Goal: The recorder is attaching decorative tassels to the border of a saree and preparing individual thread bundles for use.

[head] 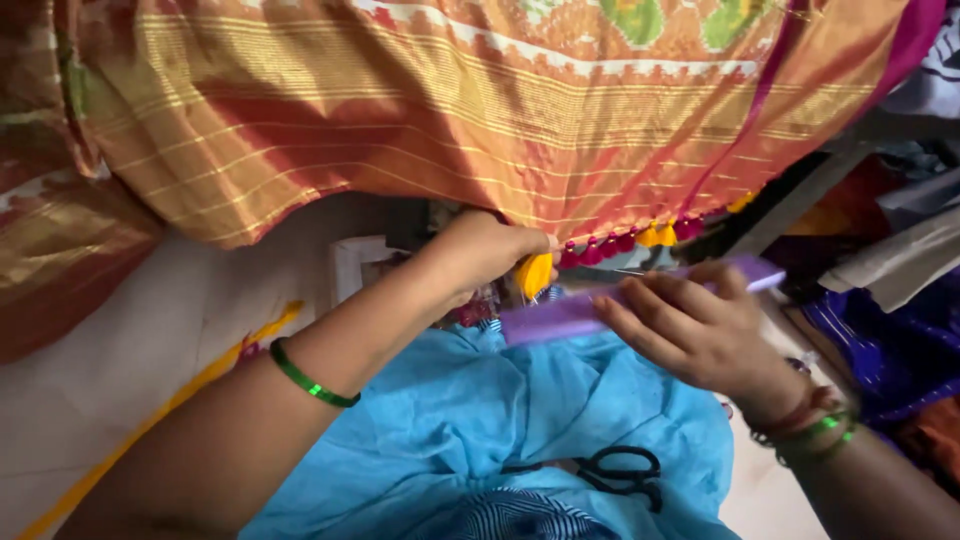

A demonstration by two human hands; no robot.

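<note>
Orange-gold silk sari (480, 110) hangs across the top of the view, its tasselled hem (640, 240) running from 12 toward 2 o'clock. Left hand (485, 250) is pinched shut on a yellow tassel (537, 273) at the hem, approx. dead centre. Right hand (700, 330), at 3 o'clock from it, is clamped round a flat purple card (570, 313), fingers over the top & thumb hidden below. A thin needle-like glint shows just above the card btw. the hands, too small to be sure of.

Judgement: step looks like tassel work on the hem. To do it well, keep hem taut w/ the left pinch, hold card level & close under the tassel, and match spacing w/ the pink & yellow ones already along the edge. Black scissors (620, 470) lie on the blue cloth (470, 420) at 6 o'clock, within reach.
</note>
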